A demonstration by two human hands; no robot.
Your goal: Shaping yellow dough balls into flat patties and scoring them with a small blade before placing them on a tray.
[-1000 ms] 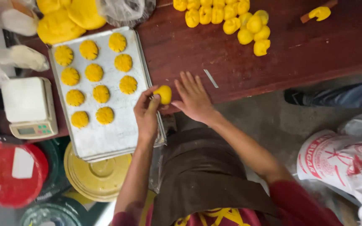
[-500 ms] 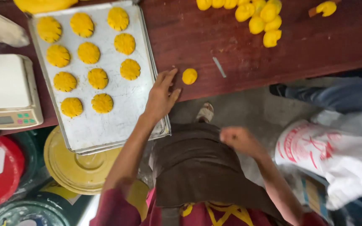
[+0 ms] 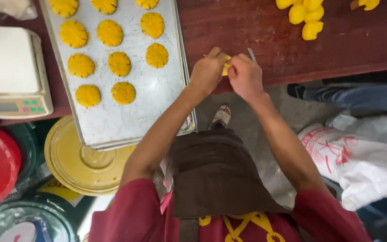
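Pinched between left hand (image 3: 208, 71) and right hand (image 3: 245, 77): a yellow dough ball (image 3: 226, 66) (mostly hidden), over the table (image 3: 337, 45) edge, just right of the tray (image 3: 157, 103). Both equally near, fingers closed on it.

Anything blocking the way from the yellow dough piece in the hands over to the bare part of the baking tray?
Nothing visible does. Both hands, left hand and right hand, pinch the dough piece just right of the tray. Its near right area lies bare beside the shaped pieces.
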